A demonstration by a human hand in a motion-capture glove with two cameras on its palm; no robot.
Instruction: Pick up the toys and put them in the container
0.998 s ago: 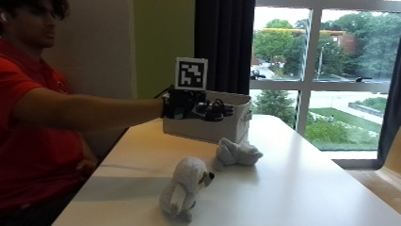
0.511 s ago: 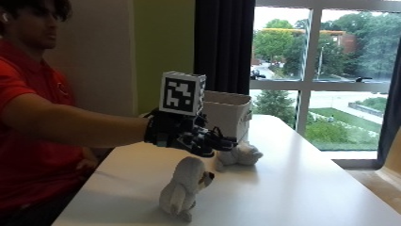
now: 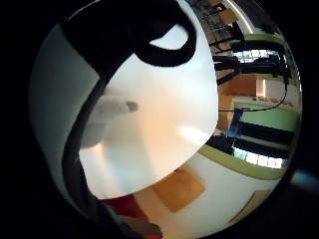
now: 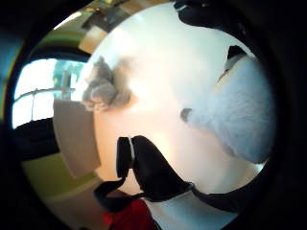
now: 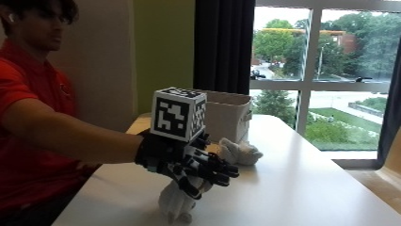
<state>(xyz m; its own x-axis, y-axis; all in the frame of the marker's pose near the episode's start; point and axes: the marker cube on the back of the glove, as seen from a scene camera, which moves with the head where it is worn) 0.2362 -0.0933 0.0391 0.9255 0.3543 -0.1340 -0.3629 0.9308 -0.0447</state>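
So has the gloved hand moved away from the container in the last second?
Yes. The right hand has come away from the container, toward the camera and down, and is now over the near toy, fingers open.

Container (image 5: 227, 115) at table's (image 5: 313, 188) far end, one toy (image 5: 241, 151) before it, another (image 5: 175, 205) nearer

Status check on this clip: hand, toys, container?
Right hand open above white plush dog. Grey plush toy beside container. Nothing blocking.
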